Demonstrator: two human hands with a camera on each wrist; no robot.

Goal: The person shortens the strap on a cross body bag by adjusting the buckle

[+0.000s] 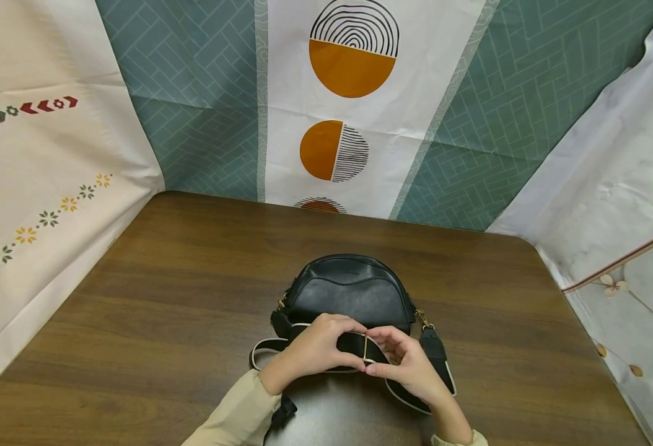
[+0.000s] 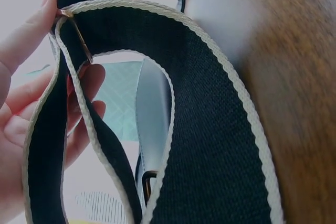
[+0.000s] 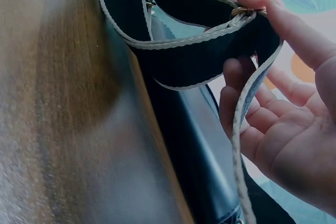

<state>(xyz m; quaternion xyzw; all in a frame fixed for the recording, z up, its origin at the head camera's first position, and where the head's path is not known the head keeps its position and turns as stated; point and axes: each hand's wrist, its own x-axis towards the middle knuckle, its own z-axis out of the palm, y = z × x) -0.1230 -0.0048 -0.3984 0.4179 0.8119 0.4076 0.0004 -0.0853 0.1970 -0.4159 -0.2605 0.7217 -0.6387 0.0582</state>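
Observation:
A black handbag (image 1: 349, 297) with a rounded top stands on the table, its front facing the hands. Its wide black strap with cream edges (image 2: 210, 103) loops in front of the bag. Both hands meet at a thin gold-coloured slide buckle (image 1: 365, 347) on the strap. My left hand (image 1: 321, 347) pinches the strap and buckle from the left, thumb below and fingers above. From the right, my right hand (image 1: 404, 362) pinches the same spot, its other fingers behind the strap in the right wrist view. Part of the strap is hidden behind the hands.
The brown wooden table (image 1: 192, 297) spreads around the bag. Gold clasps (image 1: 424, 319) join the strap to the bag's sides. A black strap end (image 1: 284, 412) lies by the left sleeve. Patterned cloths (image 1: 192, 93) hang behind the table and at both sides.

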